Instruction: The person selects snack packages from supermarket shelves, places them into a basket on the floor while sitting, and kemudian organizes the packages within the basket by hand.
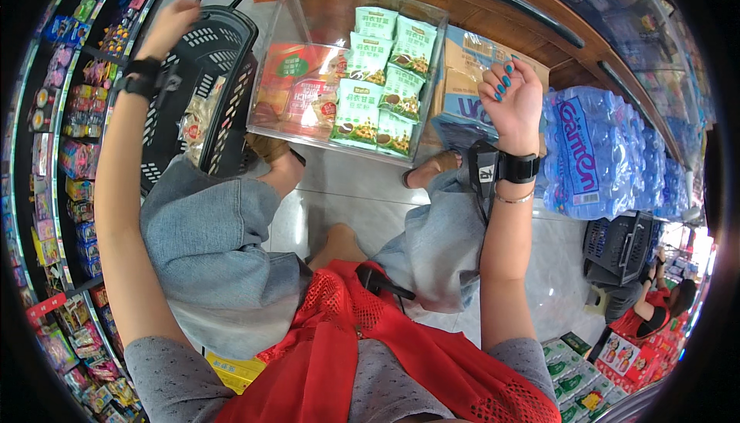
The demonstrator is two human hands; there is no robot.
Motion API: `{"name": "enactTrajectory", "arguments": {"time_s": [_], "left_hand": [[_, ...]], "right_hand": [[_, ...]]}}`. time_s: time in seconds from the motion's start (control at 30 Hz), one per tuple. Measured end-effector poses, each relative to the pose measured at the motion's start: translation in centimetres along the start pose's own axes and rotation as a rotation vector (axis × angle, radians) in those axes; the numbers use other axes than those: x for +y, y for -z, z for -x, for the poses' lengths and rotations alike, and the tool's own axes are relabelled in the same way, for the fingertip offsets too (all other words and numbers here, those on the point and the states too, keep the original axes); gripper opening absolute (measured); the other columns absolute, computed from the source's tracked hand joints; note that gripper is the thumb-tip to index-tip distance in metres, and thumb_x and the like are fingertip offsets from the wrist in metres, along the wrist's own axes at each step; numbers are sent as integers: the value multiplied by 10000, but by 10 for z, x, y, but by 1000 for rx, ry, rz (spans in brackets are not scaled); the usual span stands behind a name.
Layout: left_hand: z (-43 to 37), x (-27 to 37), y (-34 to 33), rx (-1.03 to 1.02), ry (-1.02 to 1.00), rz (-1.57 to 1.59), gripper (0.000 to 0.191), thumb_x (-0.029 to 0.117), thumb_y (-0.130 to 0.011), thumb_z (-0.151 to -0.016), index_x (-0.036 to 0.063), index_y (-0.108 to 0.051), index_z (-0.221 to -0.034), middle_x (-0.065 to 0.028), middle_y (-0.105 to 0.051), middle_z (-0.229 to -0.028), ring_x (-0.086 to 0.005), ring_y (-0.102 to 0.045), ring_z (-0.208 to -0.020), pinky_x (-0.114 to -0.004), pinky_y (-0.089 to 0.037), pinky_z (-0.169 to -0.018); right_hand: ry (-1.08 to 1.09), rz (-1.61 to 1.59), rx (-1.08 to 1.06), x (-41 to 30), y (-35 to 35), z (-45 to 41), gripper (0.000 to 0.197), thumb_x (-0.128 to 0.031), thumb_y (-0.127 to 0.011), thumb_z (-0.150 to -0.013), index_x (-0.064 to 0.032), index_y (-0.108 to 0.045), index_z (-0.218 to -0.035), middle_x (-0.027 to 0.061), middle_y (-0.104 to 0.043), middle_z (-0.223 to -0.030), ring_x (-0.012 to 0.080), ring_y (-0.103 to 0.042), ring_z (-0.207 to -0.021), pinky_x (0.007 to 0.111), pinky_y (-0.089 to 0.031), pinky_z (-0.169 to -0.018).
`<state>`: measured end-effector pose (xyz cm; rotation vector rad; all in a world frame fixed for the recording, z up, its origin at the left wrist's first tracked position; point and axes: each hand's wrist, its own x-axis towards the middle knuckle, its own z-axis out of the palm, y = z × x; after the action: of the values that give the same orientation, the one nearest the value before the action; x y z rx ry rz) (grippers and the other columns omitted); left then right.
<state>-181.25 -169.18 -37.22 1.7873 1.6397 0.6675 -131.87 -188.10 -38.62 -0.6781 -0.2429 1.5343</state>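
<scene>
My left hand is at the upper left beside the handle of a black plastic shopping basket; whether it touches the handle I cannot tell. A clear plastic packet lies in the basket. Between my hands stands a clear acrylic bin with green-and-white snack packets on its right side and red packets on its left. My right hand is raised at the right over a cardboard carton, its fingers curled and holding nothing.
Shelves of small packaged goods line the left side. Shrink-wrapped water bottles stand at the right, with another black basket below them. A wooden counter runs behind the bin. A person in red sits at the far right.
</scene>
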Motion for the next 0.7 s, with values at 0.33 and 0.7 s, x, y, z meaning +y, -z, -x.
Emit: {"name": "enactTrajectory", "arguments": {"time_s": [0.33, 0.7], "left_hand": [[4, 45, -241, -880, -156, -730, 245, 188, -581, -656, 26, -602, -839, -110, -614, -788, -204, -581, -751, -292, -451, -681], [15, 24, -281, -871, -40, -860, 369, 251, -605, -669, 66, -597, -989, -83, -625, -917, -208, -589, -818, -289, -456, -718]], "right_hand": [[3, 16, 34, 0, -6, -1, 191, -175, -392, -823, -85, -367, -657, 3, -279, -544, 112, -260, -485, 240, -223, -454], [47, 27, 44, -7, -9, 6, 225, -173, -387, -827, -83, -358, -623, 4, -268, -534, 110, -259, -479, 239, -224, -451]]}}
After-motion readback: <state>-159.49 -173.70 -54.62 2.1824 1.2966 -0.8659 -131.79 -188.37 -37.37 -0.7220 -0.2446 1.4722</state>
